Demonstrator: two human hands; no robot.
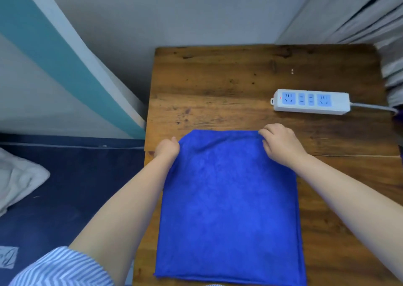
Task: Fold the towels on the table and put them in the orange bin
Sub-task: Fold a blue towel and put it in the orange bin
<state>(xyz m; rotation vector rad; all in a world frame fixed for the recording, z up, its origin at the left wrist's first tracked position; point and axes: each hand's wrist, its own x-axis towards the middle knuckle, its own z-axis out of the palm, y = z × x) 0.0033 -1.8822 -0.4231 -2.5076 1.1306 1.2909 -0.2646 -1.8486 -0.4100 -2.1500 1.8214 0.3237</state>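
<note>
A blue towel lies flat on the wooden table, folded into a tall rectangle reaching from the table's near edge to its middle. My left hand pinches the towel's far left corner. My right hand grips the far right corner. The far edge is slightly bunched between both hands. No orange bin is in view.
A white power strip with blue sockets lies at the table's right, its cable running off the right edge. Grey curtains hang at the back right. Left of the table are a dark blue floor and a white cloth.
</note>
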